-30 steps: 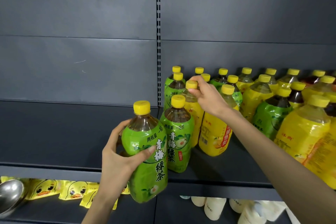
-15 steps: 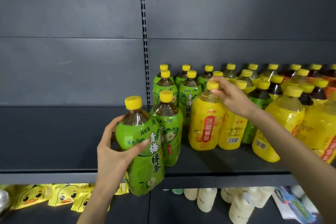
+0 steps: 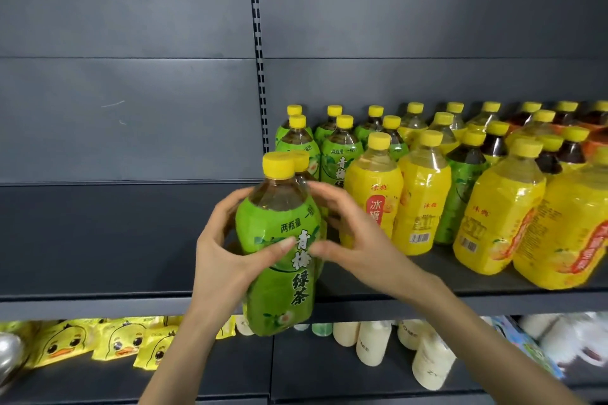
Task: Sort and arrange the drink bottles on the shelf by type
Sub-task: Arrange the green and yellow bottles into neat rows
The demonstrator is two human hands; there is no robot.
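Note:
My left hand (image 3: 223,250) grips a green tea bottle (image 3: 279,233) with a yellow cap, held upright just in front of the shelf's front edge (image 3: 493,302). Right behind it a second green tea bottle (image 3: 302,158) stands on the shelf, and my right hand (image 3: 355,240) curls around its body. More green bottles (image 3: 342,161) stand in rows behind. Yellow-labelled bottles (image 3: 375,194) stand to their right, with one green bottle (image 3: 464,181) among them. Dark tea bottles (image 3: 493,141) sit further back right.
A slotted upright (image 3: 260,76) divides the dark back panel. On the lower shelf lie yellow duck packets (image 3: 65,342), white bottles (image 3: 371,345) and, at far left, a metal bowl (image 3: 8,352).
My right hand let go of the yellow bottle's cap and moved left onto the green bottle on the shelf. My left hand brought its green bottle closer to the shelf.

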